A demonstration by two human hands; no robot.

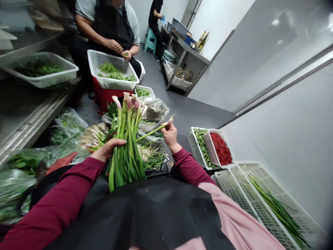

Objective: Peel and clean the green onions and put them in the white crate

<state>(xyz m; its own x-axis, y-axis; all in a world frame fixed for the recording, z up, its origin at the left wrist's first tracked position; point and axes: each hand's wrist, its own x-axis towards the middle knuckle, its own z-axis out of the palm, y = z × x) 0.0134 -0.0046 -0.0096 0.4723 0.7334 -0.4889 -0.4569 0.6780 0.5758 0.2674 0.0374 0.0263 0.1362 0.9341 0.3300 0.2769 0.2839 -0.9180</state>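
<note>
My left hand (110, 147) is closed around a thick bunch of green garlic (127, 128), its pale, purplish bulb ends pointing up and away and its green leaves hanging over my lap. To the right, my right hand (170, 133) pinches one stalk of green garlic (153, 132) near its pale root end. That stalk slants down to the left, its lower part meeting the bunch. Below and behind the hands, trimmed roots and leaf scraps (153, 156) lie in a heap. More stalks with roots (96, 137) rest left of the bunch.
Ahead, a co-worker (111, 31) handles greens over a white basket (114, 83) on a red support. White baskets of green peppers (203, 142) and red chillies (220, 147) stand right. Nearer is a long basket (260, 170) holding green stalks. Bagged greens (20, 184) lie left.
</note>
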